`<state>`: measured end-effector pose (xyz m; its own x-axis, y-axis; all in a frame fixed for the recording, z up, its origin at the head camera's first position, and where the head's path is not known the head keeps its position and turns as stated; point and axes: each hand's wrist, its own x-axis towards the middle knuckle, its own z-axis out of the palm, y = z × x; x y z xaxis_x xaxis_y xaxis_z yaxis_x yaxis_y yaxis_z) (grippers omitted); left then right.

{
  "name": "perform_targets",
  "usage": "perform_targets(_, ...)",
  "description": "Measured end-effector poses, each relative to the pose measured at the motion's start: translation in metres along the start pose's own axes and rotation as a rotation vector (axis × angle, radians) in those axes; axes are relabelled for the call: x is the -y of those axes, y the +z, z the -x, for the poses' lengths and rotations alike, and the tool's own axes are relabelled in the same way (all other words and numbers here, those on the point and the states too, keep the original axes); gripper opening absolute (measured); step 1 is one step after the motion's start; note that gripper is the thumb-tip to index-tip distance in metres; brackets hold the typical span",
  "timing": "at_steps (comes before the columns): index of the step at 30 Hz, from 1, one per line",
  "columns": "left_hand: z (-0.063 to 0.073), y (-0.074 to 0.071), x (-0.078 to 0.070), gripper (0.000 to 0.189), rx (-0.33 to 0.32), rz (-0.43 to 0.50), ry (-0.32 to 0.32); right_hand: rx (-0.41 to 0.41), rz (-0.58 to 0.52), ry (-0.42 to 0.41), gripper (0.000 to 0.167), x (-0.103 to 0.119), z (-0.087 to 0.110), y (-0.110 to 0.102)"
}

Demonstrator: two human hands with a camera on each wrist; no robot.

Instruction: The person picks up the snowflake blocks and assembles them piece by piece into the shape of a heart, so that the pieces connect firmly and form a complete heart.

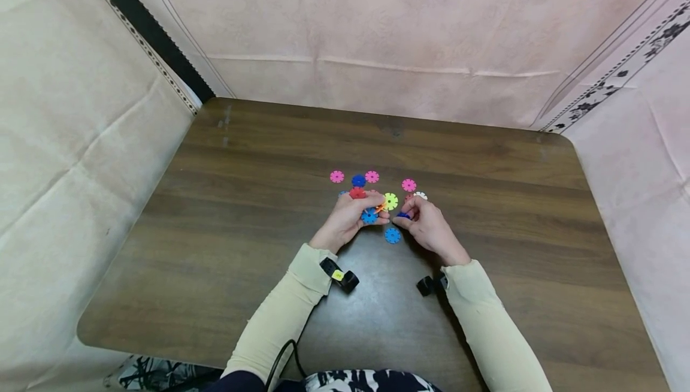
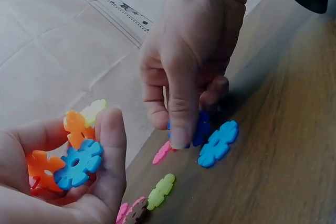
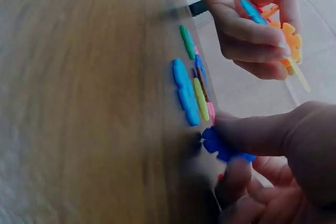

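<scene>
Dark blue disc [image 3: 226,149], flower-shaped, notched all round its rim, and it's in the right hand [image 1: 431,227]! Thumb and fingers are clamped on it, low over the middle of the surface [image 1: 539,230]; whether its lower rim touches the wood, I cannot tell.

Over to the left hand [image 1: 347,217]: fingers curled round a cluster there, with a light blue disc [image 2: 86,163], two orange discs [image 2: 77,129] and a yellow disc [image 2: 93,113] that stands edge-on to one of the orange ones, seemingly slotted in. Something red peeks out behind, too hidden to name.

Out on the surface, a loose blue disc [image 1: 392,235] lies just beside the hands, toward the near edge, while three pink discs [image 1: 336,176] sit on the far-edge side of them.

How does it handle? Light and stiff, by the look of it: thin plastic, hardly fragile, but smooth enough to swivel in a loose pinch. Best hold is thumb and finger on the flat faces close to one side, leaving the opposite notches bare. Cluster wants a gentle grip; a hard sideways squeeze could pop its joints.
</scene>
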<state>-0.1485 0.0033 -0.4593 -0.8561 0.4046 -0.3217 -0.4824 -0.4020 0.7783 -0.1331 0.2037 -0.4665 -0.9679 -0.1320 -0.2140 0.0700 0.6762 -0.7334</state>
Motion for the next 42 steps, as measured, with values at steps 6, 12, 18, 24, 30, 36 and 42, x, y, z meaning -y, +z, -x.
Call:
perform_targets(6,0.0,0.001,0.0,0.022,-0.041,-0.014,0.001,-0.016,-0.137,-0.069,0.022,0.001,0.004,-0.001)
perform_targets(12,0.0,0.001,-0.001,0.032,-0.072,0.0,0.013,-0.086,-0.23,-0.188,0.015,0.002,0.006,-0.003)
perform_targets(18,0.0,0.002,-0.001,0.031,-0.066,0.011,0.018,-0.136,-0.291,-0.258,0.015,0.003,0.009,-0.004)
perform_targets(24,0.001,0.002,-0.001,0.031,-0.059,0.005,0.014,-0.174,-0.296,-0.283,0.015,0.003,0.008,-0.002)
perform_targets(30,0.0,0.001,-0.001,0.032,-0.058,0.002,0.02,-0.178,-0.334,-0.306,0.018,0.003,0.008,-0.001)
perform_targets(36,0.0,-0.001,-0.001,0.033,-0.063,0.001,0.017,-0.176,-0.352,-0.318,0.019,0.017,0.016,-0.005)
perform_targets(42,-0.001,-0.002,0.0,0.034,-0.067,0.01,0.012,-0.194,-0.339,-0.361,0.019,0.031,0.025,-0.01)
